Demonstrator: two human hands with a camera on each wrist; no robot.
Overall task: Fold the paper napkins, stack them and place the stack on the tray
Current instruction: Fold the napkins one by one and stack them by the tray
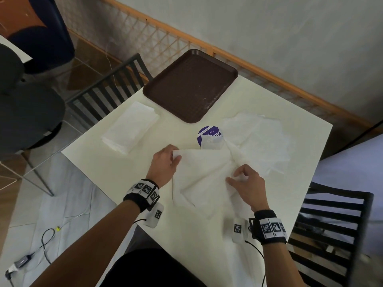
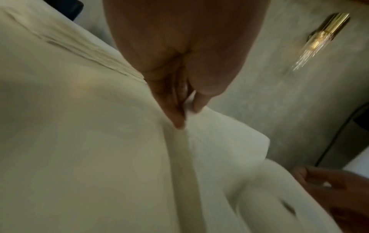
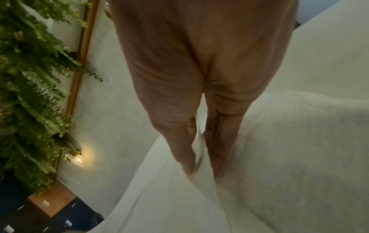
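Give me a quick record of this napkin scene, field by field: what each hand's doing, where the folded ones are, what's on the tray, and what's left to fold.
left hand: left hand pinches a corner of the open napkin
right hand: right hand pinches the same napkin at its right side
grip: thumb and fingertips, both hands
folded stack: folded napkins lie on the table, left of the tray
tray: brown tray, no napkins on it
unfolded pile: loose napkins at the right
other: purple round label, partly covered

Café or canteen: brown serving tray (image 1: 190, 85), small tables (image 1: 269, 112), slatted chairs (image 1: 107, 90).
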